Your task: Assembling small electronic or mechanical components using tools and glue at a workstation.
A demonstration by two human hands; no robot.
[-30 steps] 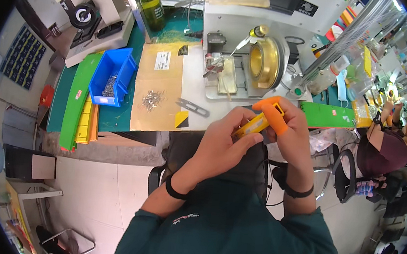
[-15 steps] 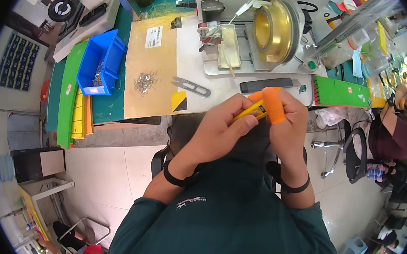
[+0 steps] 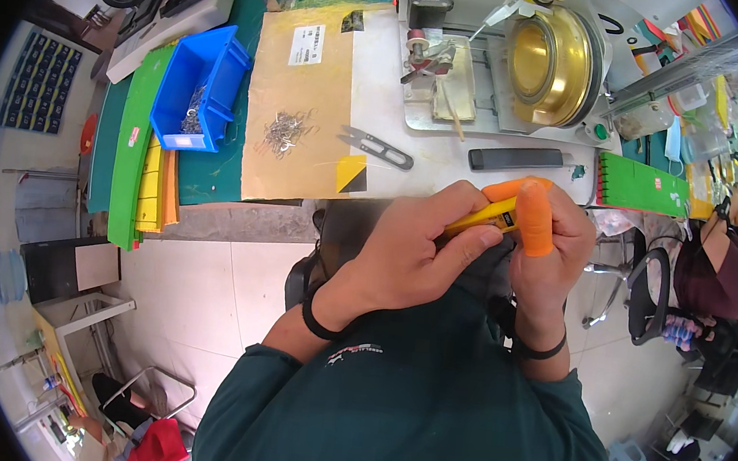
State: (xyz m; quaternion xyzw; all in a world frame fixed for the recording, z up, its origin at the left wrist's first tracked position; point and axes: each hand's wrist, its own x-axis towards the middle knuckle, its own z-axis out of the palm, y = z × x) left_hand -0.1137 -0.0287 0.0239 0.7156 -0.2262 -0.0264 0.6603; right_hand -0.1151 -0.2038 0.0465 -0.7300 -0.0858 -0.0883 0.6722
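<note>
In front of my chest, just off the bench edge, my two hands come together. My left hand (image 3: pixel 425 249) is closed round a slim yellow tool (image 3: pixel 493 216) with a small dark mark, its thumb pressed along the side. The tool's kind is not clear. My right hand (image 3: pixel 559 236) is closed at the tool's other end, with orange finger covers (image 3: pixel 536 220) on two digits; these hide that end. Thread snips (image 3: pixel 379 148) and a long dark grey block (image 3: pixel 515 159) lie on the bench beyond my hands.
A pile of small metal pieces (image 3: pixel 284 133) rests on brown cardboard (image 3: pixel 259 171). To its left stands a blue bin (image 3: pixel 165 109) with more pieces. A machine with a brass-coloured wheel (image 3: pixel 549 70) occupies the back; a green folder (image 3: pixel 644 186) lies at right.
The bench has shifted in view as my head moved, and my hands appear slightly lower and further right. Both hands still grip the yellow tool in much the same way.
</note>
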